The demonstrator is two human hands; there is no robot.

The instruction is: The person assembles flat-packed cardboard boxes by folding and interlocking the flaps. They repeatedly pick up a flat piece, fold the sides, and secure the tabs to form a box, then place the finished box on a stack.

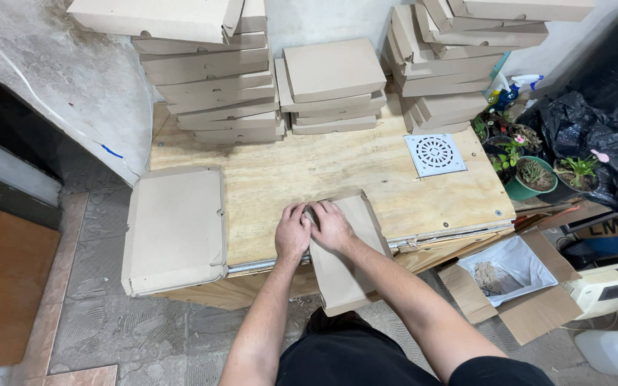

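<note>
I have both hands pressed side by side on a flat cardboard blank [343,257] that lies under my palms, half on the plywood table [366,175] and half hanging off its near edge toward my body. My left hand [292,232] and right hand [332,226] are curled narrow, fingers bent over a fold at the blank's far end, thumbs touching. With so much of it overhanging, I judge that it could tip or slide off if my pressure eases. A crooked crease is the other risk. Left of my hands, a finished box [174,229] also overhangs the edge.
</note>
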